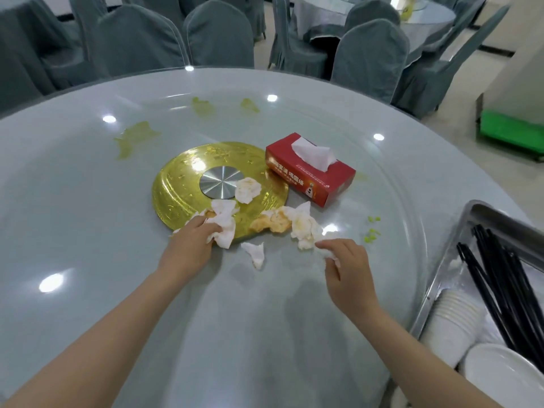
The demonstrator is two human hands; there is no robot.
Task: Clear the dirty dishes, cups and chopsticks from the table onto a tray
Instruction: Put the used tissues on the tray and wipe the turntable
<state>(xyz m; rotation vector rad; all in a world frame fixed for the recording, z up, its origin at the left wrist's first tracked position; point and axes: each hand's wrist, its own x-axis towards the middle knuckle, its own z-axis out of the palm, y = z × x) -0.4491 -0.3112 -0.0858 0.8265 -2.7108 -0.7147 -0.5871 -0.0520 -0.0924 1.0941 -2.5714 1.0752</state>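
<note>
Okay, both hands are out over the round glass table [88, 187] — each one on used tissue. The left hand [192, 244] has its fingers curled round a crumpled napkin [225, 223] at the near edge of the gold turntable disc [176, 187]. The right hand [343, 262] pinches the near end of a stained tissue wad [304, 226], which lies just right of the disc. Between the hands a small tissue scrap [256, 253] lies loose on the glass, and another wad [248, 189] sits on the disc beside its silver hub [219, 181].

A red tissue box [312, 172] stands at the disc's far right edge. Yellow-green smears (sauce, maybe) mark the glass.

The metal tray [497, 214] is at the right edge, well apart from the hands — it holds black chopsticks [500, 284], stacked paper cups [453, 322] and a white plate [500, 375]. Grey-covered chairs [217, 33] ring the far side.
</note>
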